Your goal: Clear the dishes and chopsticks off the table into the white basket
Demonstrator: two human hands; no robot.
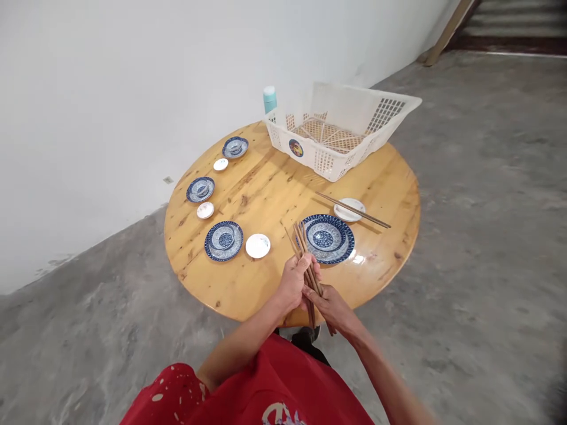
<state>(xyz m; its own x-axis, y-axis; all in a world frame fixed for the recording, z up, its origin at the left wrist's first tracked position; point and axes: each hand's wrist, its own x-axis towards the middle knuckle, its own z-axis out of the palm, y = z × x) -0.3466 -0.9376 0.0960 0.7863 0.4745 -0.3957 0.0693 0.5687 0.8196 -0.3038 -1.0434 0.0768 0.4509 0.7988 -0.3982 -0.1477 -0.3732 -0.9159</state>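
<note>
Several brown chopsticks (300, 236) form a bundle over the near edge of the round table. My left hand (296, 278) is closed around the bundle near its middle. Lower down, my right hand (326, 301) has its fingers on the same chopsticks; some fingers are hidden. Just beyond the tips is a blue-patterned plate (348, 251) with a matching bowl (324, 238) on it. To its right, a pair of chopsticks (354, 211) lies across a small white dish (342, 215).
A white plastic basket (319, 160) stands at the table's back right, beside a light-blue bottle (270, 100). Along the left are blue plates with bowls (224, 237), (201, 188), (235, 147) and small white dishes (257, 245), (205, 210), (220, 164). A white wall (110, 88) rises behind.
</note>
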